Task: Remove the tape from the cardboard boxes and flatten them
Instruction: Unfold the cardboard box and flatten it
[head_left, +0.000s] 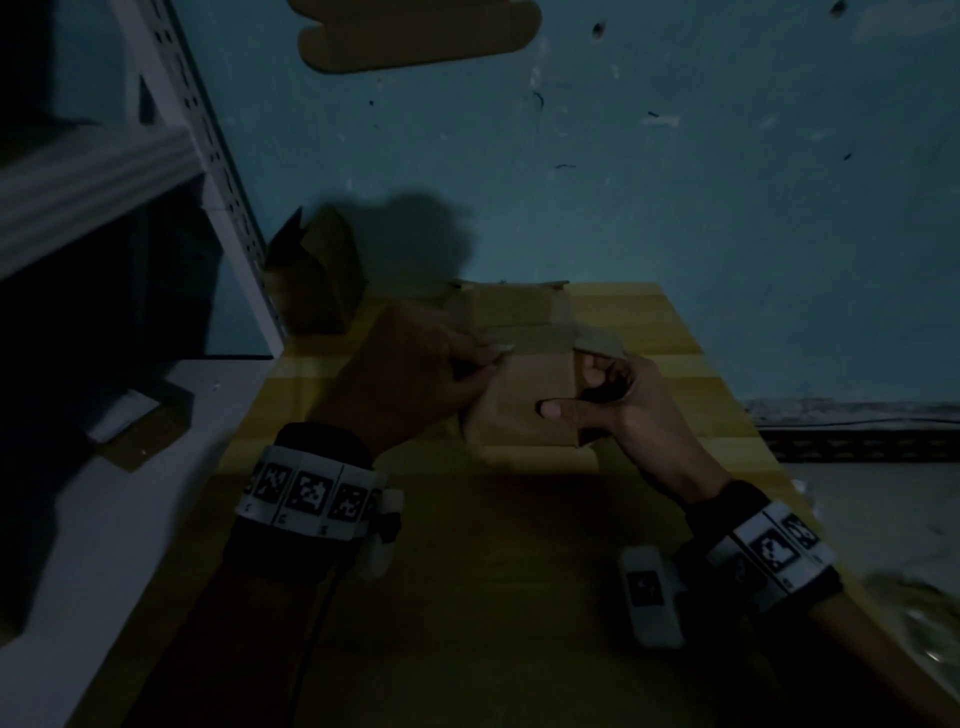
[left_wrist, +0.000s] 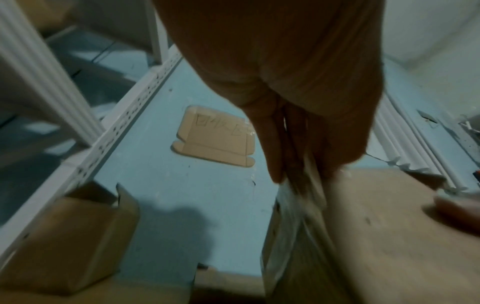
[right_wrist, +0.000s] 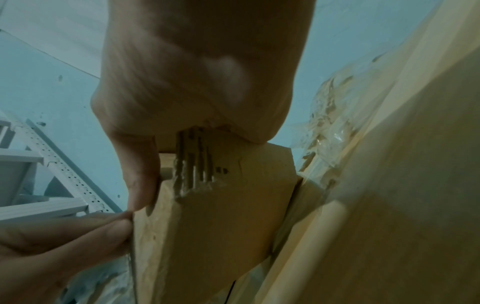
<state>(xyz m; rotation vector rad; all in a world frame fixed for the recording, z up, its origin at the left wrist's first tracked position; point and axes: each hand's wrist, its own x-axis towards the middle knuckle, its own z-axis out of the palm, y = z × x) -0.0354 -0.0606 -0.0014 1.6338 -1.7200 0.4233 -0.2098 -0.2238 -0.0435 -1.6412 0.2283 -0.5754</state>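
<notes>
head view showed a dim scene; at the left of the frame stood a white metal shelf rack (head_left: 218, 171), and just beside its foot an opened cardboard box (head_left: 317, 275) sat on the blue floor (head_left: 675, 182). at the top centre lay a flattened box (head_left: 415, 31), apparently one already done and put aside.

left of centre, the left hand (head_left: 415, 364) pinched a strip of clear tape (left_wrist: 309, 185) between thumb and fingertips; the left wrist view showed the crinkled strip running from the fingers down the box's edge, likely gripped so that it could be peeled off in one pull.

at the centre, the small cardboard box (head_left: 524, 400) was held up above a yellow striped table (head_left: 701, 415), near its far end.

right of centre, the right hand (head_left: 618, 395) grasped the box, its thumb pressed flat on the near face and fingers curled behind the right edge, presumably to brace it against the pull. the right wrist view showed torn corrugation under the palm and loose crumpled tape at the frame's right.
</notes>
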